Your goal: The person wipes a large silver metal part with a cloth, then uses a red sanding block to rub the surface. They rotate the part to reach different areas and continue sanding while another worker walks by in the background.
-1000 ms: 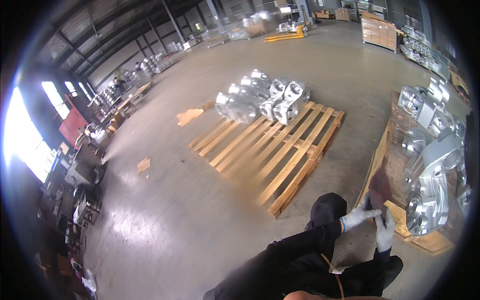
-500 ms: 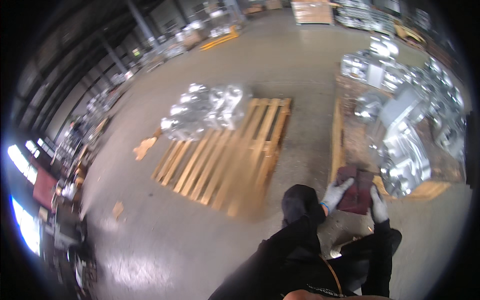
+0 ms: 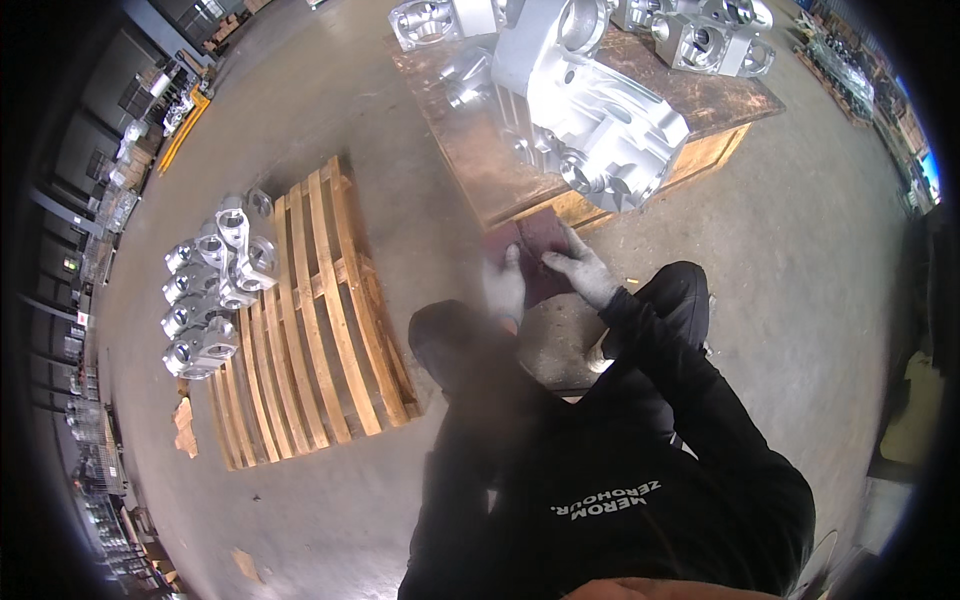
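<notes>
Maroon pad (image 3: 532,258), held two-handed, by near edge of wooden platform (image 3: 720,100).
Left hand (image 3: 505,288) grips its left side, right hand (image 3: 587,273) its right; both partly closed, thumbs on top, under-fingers hidden. Silver casting (image 3: 605,125) beyond, on platform.

A factory workshop (grey concrete floor (image 3: 320,520)), shown by metal castings (image 3: 215,283) on a pallet (image 3: 330,282).

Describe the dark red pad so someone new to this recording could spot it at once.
Find the wooden platform at the top, loaded with silvery metal castings. At its lower edge in the picture, the left gloved hand and right gloved hand hold the pad between them. Its dull dark red sets it apart from the shiny castings and pale hands.
</notes>
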